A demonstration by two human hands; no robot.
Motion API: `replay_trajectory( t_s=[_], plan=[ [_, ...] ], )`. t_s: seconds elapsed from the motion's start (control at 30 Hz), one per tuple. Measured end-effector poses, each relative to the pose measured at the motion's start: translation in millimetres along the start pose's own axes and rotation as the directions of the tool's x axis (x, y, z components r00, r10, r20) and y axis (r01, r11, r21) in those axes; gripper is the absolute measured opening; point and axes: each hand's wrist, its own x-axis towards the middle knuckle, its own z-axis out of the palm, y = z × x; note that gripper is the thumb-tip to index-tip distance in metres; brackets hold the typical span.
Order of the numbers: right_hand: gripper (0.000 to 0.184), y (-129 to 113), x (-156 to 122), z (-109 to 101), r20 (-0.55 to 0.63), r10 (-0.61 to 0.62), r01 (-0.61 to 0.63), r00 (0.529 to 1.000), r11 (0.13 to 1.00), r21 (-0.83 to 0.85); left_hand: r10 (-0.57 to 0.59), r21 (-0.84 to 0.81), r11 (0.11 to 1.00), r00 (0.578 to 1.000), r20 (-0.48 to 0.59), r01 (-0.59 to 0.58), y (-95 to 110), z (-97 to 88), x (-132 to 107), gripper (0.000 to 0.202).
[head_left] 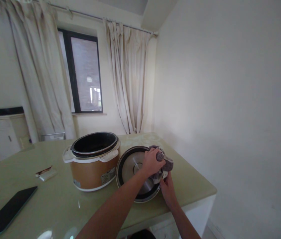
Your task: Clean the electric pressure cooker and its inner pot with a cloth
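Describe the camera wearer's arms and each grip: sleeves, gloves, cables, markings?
Left forearm and right forearm: slender, bare, no sleeves in view. Left grip and right grip: ungloved human hands. No watch, bracelet, cables or markings visible. Too small to rule out rings.

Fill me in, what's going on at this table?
A person's left hand holds a grey, patterned cloth against a round metal lid. The right hand is at the lid's right edge, apparently steadying it. The tan-and-white cooker stands uncovered just left of the lid, its dark inside showing. A flat dark slab lies farther left on the green tabletop.
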Motion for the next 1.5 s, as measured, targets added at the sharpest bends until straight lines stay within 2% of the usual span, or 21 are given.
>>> replay_trajectory(
  t_s=[0.13, 0.2, 0.3, 0.4, 0.53, 0.67, 0.77, 0.9, 1.0, 1.07, 1.23, 1.4, 1.5],
  plan=[
    [0.064, -0.2, 0.9, 0.5, 0.020, 0.002, -0.002, 1.000, 1.000, 0.002, 0.129, 0.053, 0.989, 0.986, 0.107, -0.135, -8.4, -8.0, -3.5, 0.030],
    [0.062, -5.2, -0.1, 0.6, 0.012, 0.016, -0.016, 1.000, 0.999, -0.035, 0.189, 0.151, 0.965, 0.970, 0.155, -0.213, -10.1, -13.7, -3.3, 0.038],
    [0.059, -14.2, -1.4, 0.3, 0.015, 0.030, -0.029, 0.999, 0.997, -0.068, 0.243, 0.366, 0.879, 0.947, 0.211, -0.307, -11.0, -22.1, -0.5, 0.047],
    [0.058, -21.2, -1.6, 0.3, 0.018, 0.001, 0.001, 1.000, 0.998, -0.063, 0.243, 0.535, 0.781, 0.946, 0.217, -0.323, -17.7, -31.3, 3.6, 0.056],
    [0.058, -24.8, -1.6, 1.2, 0.006, 0.004, -0.003, 1.000, 0.998, -0.067, 0.210, 0.653, 0.706, 0.962, 0.177, -0.274, -39.6, -47.9, 7.7, 0.045],
    [0.057, -26.5, -2.1, 1.2, 0.008, 0.066, -0.066, 0.998, 0.994, -0.083, 0.158, 0.700, 0.683, 0.978, 0.139, -0.210, -57.2, -65.7, 7.6, 0.043],
    [0.059, -28.7, -2.5, 0.6, 0.007, 0.071, -0.070, 0.997, 0.993, -0.099, 0.091, 0.721, 0.677, 0.989, 0.119, -0.149, -59.1, -76.2, 5.4, 0.044],
    [0.058, -30.7, -3.3, 0.7, -0.007, 0.038, -0.039, 0.999, 0.994, -0.098, -0.051, 0.733, 0.680, 0.997, 0.063, -0.011, -56.5, -84.7, 2.1, 0.046],
    [0.059, -31.5, -4.3, 1.0, -0.003, 0.050, -0.050, 0.999, 0.992, -0.114, -0.129, 0.735, 0.674, 0.992, 0.013, 0.078, -57.5, -85.4, -1.9, 0.042],
    [0.059, -32.6, -5.0, 1.2, 0.000, 0.075, -0.074, 0.997, 0.988, -0.134, -0.135, 0.745, 0.661, 0.991, 0.002, 0.089, -59.4, -83.1, -6.5, 0.041],
    [0.057, -35.1, -6.0, 1.5, -0.011, 0.068, -0.069, 0.998, 0.987, -0.146, -0.143, 0.789, 0.612, 0.989, 0.035, 0.061, -61.4, -71.4, -25.3, 0.036],
    [0.054, -35.5, -6.5, 1.3, -0.013, 0.058, -0.060, 0.998, 0.984, -0.168, -0.232, 0.807, 0.581, 0.972, 0.041, 0.105, -55.3, -63.4, -42.0, 0.038],
    [0.054, -36.5, -6.7, 1.8, -0.018, 0.062, -0.064, 0.998, 0.983, -0.174, -0.327, 0.803, 0.576, 0.943, 0.055, 0.153, -48.3, -65.4, -46.3, 0.043]
  ],
)
